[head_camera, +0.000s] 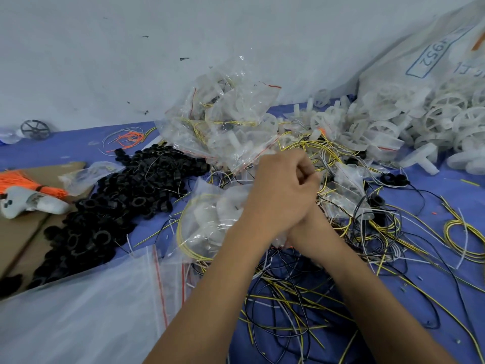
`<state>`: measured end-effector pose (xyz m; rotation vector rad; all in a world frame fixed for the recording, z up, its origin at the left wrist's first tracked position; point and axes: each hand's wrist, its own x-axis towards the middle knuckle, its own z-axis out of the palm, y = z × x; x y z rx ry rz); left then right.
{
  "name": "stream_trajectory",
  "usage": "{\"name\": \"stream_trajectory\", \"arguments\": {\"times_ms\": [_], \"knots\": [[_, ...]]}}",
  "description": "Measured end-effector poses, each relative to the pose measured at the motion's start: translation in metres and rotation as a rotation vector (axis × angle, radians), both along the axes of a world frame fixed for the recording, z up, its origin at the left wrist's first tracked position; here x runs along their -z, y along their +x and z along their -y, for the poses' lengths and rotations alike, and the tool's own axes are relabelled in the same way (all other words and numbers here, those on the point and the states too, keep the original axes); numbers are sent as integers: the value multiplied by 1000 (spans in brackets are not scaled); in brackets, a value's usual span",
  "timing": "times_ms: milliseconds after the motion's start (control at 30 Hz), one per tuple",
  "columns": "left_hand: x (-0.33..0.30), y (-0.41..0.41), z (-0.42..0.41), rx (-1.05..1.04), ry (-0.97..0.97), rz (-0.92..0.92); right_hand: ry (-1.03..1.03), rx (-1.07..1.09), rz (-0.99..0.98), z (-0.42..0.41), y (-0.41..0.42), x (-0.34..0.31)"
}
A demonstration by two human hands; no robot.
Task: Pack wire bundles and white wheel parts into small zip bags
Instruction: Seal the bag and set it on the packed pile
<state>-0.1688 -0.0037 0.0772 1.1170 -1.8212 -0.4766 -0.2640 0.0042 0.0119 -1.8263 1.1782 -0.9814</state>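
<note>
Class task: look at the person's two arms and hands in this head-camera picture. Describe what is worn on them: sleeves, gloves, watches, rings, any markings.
Both forearms are bare up to the picture's lower edge; no sleeve shows. The left hand wears no glove, and no ring, watch or bracelet is visible. The right hand is mostly hidden behind the left; its visible wrist is also bare. No markings show on either arm.

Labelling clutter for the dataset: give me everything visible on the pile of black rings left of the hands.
The pile of black rings is a loose heap of many small, dark, matte plastic-looking rings, some flanged, lying at all angles. It runs diagonally from the near left up toward the filled zip bags. It lies partly on the blue table cover and partly on brown cardboard. Thin wires cross its right edge. Neither hand touches it.
</note>
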Motion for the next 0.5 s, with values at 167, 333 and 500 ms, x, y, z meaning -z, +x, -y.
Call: {"name": "stream_trajectory", "arguments": {"times_ms": [167,333,500], "knots": [[0,0,-2,97,88,-96,41,73,393,-4,12,-8],[-3,34,11,-51,-20,152,-32,-28,450,-10,8,-16],[6,75,21,31,292,405,49,-135,356,-7,4,-11]]}}
